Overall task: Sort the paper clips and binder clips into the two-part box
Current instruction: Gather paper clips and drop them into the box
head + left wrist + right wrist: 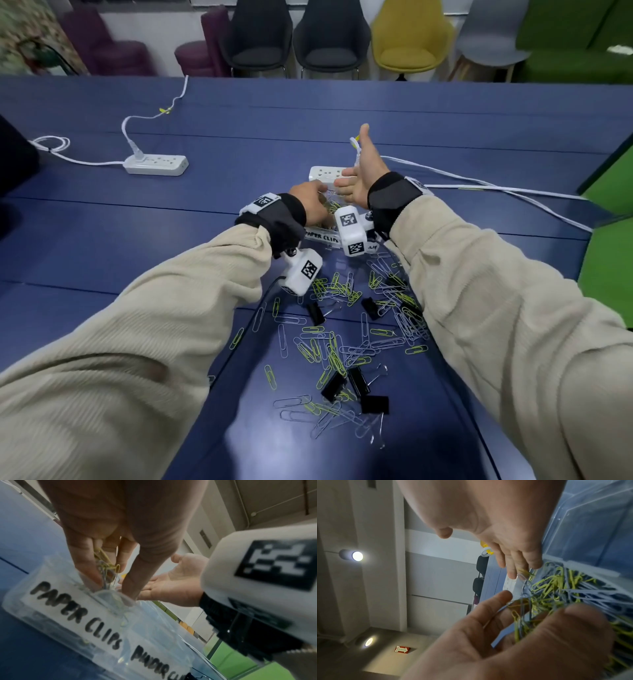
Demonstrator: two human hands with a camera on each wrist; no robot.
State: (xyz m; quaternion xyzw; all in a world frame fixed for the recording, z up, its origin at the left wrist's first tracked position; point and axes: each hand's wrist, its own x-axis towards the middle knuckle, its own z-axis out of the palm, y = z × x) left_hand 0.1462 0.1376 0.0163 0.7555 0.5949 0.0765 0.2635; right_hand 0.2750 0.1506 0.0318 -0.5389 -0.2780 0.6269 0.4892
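On the blue counter (445, 113), the left hand (109, 536) pinches a bunch of paper clips (106, 563) over the box (56, 608); the right hand (359, 178) is spread, empty. Release them low inside the "PAPER CLIPS" part.

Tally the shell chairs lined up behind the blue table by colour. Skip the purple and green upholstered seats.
Black shell chairs: 2
Yellow shell chair: 1
Grey shell chair: 1
Total: 4
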